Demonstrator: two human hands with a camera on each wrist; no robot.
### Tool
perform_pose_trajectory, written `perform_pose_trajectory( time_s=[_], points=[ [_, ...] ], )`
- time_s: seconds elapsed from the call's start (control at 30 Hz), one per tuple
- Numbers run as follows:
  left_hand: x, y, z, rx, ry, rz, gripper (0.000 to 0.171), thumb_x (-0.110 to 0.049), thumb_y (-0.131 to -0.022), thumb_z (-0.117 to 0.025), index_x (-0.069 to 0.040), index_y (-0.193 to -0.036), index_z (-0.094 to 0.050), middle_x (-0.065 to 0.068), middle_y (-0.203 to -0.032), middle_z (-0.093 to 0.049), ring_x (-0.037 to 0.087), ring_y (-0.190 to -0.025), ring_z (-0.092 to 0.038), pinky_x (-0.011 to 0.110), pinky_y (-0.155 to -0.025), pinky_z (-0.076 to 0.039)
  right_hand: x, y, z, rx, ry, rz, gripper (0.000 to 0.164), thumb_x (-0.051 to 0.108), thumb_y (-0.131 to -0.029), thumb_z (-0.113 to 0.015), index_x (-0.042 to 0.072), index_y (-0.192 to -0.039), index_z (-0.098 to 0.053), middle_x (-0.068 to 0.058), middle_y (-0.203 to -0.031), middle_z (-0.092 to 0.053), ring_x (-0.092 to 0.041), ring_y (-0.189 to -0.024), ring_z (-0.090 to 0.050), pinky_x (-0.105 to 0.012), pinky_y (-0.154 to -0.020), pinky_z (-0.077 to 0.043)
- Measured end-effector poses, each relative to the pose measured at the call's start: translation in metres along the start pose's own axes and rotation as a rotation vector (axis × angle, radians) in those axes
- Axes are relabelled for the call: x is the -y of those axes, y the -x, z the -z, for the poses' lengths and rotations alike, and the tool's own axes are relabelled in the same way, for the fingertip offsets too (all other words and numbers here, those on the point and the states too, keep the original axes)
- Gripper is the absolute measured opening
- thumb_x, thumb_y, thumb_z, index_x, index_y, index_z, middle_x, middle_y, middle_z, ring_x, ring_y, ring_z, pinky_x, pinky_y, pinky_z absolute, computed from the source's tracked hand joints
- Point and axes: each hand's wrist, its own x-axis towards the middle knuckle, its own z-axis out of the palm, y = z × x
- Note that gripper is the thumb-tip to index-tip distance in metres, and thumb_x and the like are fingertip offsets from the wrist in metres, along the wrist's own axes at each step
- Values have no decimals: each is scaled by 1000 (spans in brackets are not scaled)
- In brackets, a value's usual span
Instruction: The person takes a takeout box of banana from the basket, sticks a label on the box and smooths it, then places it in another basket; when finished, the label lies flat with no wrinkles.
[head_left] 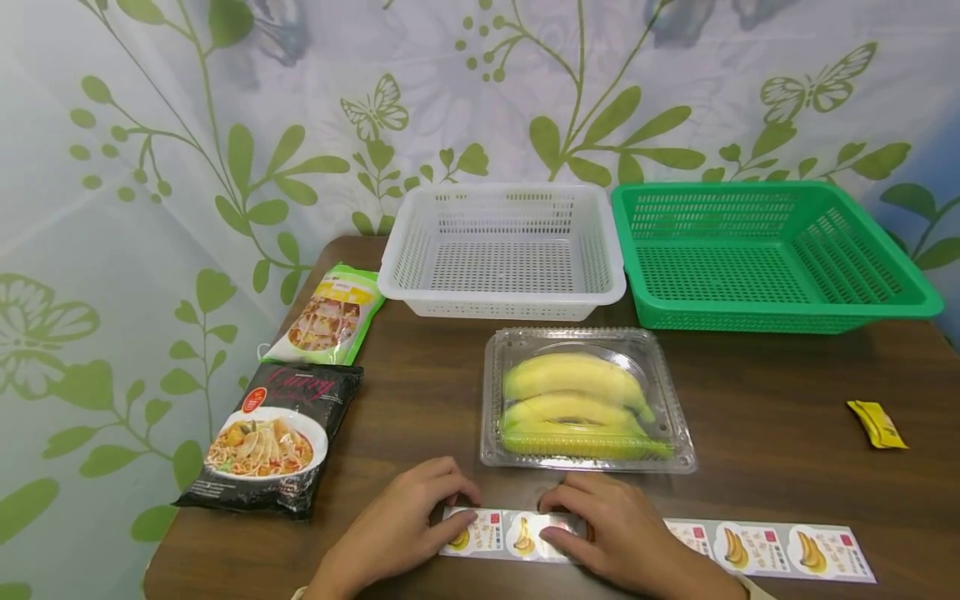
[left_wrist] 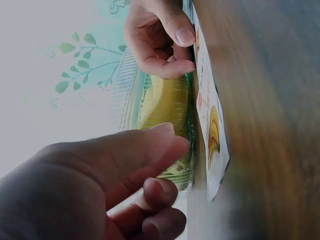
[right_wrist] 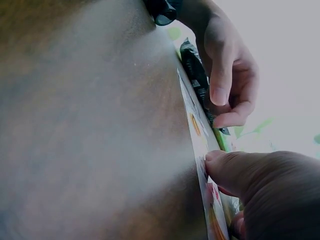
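Banana-sticker strip (head_left: 521,537), lying along table's (head_left: 408,408) near side. Left hand (head_left: 408,521), at its left end: fingers loosely bent, holding nothing. Right hand (head_left: 622,527): thumb touches strip; whether pinching, cannot tell. Beyond: clear box (head_left: 678,450) of bananas (head_left: 573,379), white basket (head_left: 502,297), green basket (head_left: 787,313).

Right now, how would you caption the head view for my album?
Fingers at a strip of banana labels, bananas in a clear box just beyond.
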Motion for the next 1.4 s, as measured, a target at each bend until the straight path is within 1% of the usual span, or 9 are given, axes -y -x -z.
perform_pose_trajectory(
  time_s=[0.17,0.33,0.5,0.63,0.8,1.0,1.17,1.27,1.4],
  points=[
    [1,2,0,45,-34,4,14,-27,-91,-79,-24,-104,-75,-17,-93,-57,-1,-80,-52,16,-70,-44,1,-1,1,6,-1,-5,20,32,-88,-81,28,-105,-70,20,-89,-58,6,-70,-44,-14,-63,-38],
    [0,2,0,64,-51,5,20,-29,-87,-83,-25,-103,-73,-18,-95,-56,-1,-84,-52,18,-74,-45,2,-2,2,5,1,-6,21,32,-88,-81,28,-105,-70,20,-91,-59,7,-69,-44,-13,-63,-38],
    [0,1,-2,54,-76,-7,26,-35,-82,-86,-27,-100,-69,-18,-98,-55,-1,-87,-53,17,-76,-46,2,-2,2,5,15,-19,22,34,-87,-82,29,-105,-70,22,-92,-59,8,-69,-43,-12,-64,-37],
    [0,2,-4,39,-83,-29,27,-35,-81,-87,-27,-98,-67,-18,-99,-54,-1,-88,-53,16,-77,-46,0,-3,1,-7,26,-7,23,34,-87,-82,29,-105,-69,22,-91,-58,9,-70,-43,-11,-63,-36],
    [0,0,-4,29,-56,-42,21,-29,-85,-85,-28,-92,-65,-19,-97,-54,-2,-87,-53,17,-76,-46,-1,-3,2,0,34,-8,22,36,-88,-81,30,-105,-69,22,-91,-57,7,-71,-44,-14,-64,-38],
    [-2,-2,-5,-15,-41,-28,15,-22,-90,-80,-28,-91,-67,-19,-94,-56,-1,-87,-53,19,-77,-47,-1,-4,2,-1,35,-11,22,36,-88,-81,30,-105,-69,22,-92,-57,8,-71,-43,-14,-63,-38],
    [-4,-1,-9,16,-55,-22,14,-22,-91,-79,-27,-91,-65,-18,-93,-54,-2,-85,-52,17,-76,-46,2,0,0,-2,34,-18,23,36,-86,-83,31,-104,-69,23,-92,-57,7,-73,-45,-15,-65,-41],
    [-7,-1,-11,43,-92,-14,14,-24,-93,-77,-27,-91,-64,-18,-93,-53,-2,-85,-50,17,-75,-44,3,2,-2,-6,30,-13,24,35,-86,-83,31,-104,-69,22,-93,-58,7,-76,-48,-16,-66,-42],
    [-9,-2,-12,50,-185,-31,12,-25,-96,-72,-27,-90,-61,-18,-91,-50,0,-85,-48,21,-78,-44,2,0,-2,-10,33,-15,23,35,-86,-83,31,-104,-69,22,-92,-58,7,-76,-47,-16,-67,-42]
  ],
)
